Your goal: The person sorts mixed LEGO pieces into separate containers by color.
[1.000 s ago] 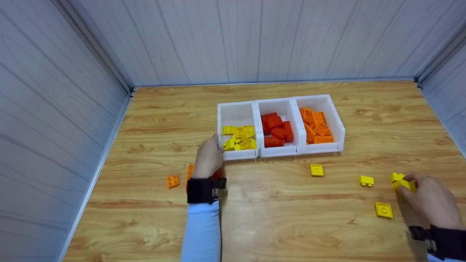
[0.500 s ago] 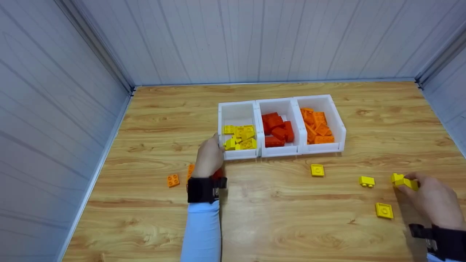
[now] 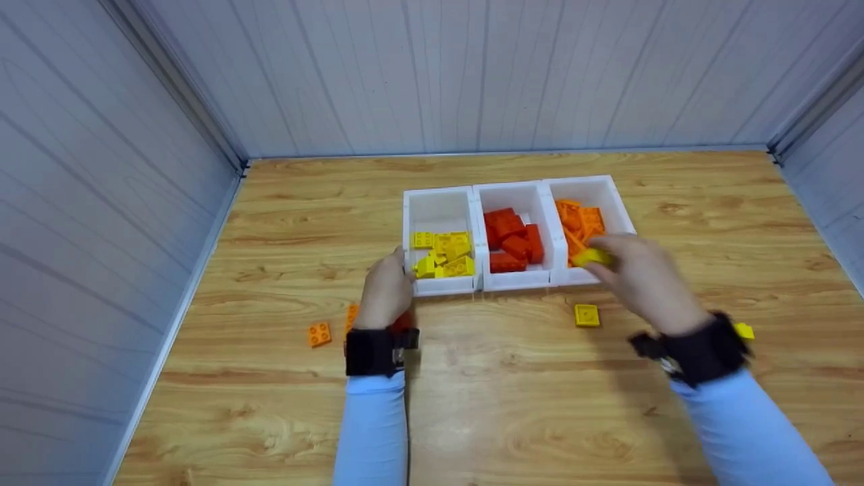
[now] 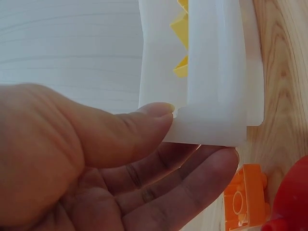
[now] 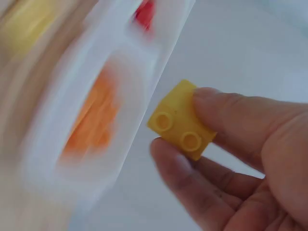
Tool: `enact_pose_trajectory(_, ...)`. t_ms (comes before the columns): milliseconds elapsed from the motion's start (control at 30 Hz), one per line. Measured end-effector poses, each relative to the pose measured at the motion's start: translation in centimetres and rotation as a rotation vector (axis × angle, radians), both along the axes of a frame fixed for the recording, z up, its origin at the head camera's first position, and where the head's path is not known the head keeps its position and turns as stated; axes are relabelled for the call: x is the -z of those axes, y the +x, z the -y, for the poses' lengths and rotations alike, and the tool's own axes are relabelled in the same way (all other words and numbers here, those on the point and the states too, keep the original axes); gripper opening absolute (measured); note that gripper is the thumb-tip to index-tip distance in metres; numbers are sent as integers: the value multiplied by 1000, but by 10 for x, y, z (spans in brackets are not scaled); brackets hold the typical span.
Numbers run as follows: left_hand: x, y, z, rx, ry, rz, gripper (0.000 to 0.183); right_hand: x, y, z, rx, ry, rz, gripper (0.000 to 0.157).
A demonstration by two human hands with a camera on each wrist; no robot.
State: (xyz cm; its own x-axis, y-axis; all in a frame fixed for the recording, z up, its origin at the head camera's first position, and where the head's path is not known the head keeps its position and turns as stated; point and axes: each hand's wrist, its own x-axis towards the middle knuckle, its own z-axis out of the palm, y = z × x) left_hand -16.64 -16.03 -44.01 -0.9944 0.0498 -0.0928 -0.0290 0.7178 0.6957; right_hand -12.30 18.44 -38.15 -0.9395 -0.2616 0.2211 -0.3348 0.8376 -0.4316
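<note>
My left hand (image 3: 387,290) grips the near left corner of the white bin (image 3: 442,287) that holds yellow bricks (image 3: 447,248). In the left wrist view the thumb lies on that bin's wall and fingers curl underneath. A yellow brick (image 5: 179,120) with two studs facing the right wrist camera is pinched between thumb and fingers of my right hand (image 3: 648,280). That hand overlaps the front of the right bin (image 3: 584,187), where orange bricks (image 3: 574,217) lie. Between these two stands the middle bin (image 3: 518,281) with red bricks (image 3: 506,233).
In front of the bins lies a flat yellow brick (image 3: 586,315). Another yellow brick (image 3: 744,331) shows beyond my right wrist. An orange brick (image 3: 319,334) lies left of my left wrist; a second orange and a red piece (image 4: 296,197) are partly hidden by it.
My right hand has picked up the yellow brick at the table's right and carried it left and away from me to the right bin. The left hand stays on its bin.
</note>
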Motion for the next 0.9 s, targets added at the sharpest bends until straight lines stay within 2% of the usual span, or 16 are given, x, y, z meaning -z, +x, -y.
enact_pose_trajectory(167,0,-1,-1,-9,6,24,51,-5,-43,79,-207,3,32,28)
enact_pose_trajectory(267,0,-1,-2,-5,11,28,52,-3,-61,115,-282,49,43,29)
enact_pose_trajectory(400,-1,-1,-4,7,16,23,50,6,-77,144,-342,120,90,31)
enact_pose_trajectory(533,-2,-3,-6,18,19,24,49,17,-85,156,-369,181,141,32)
enact_pose_trajectory(667,-2,-4,-7,27,4,23,48,24,-85,156,-402,193,144,31)
enact_pose_trajectory(800,-3,-2,-6,18,-16,7,47,17,-83,144,-428,159,104,32)
enact_pose_trajectory(900,-2,-2,-5,10,-21,3,48,5,-84,122,-394,98,54,31)
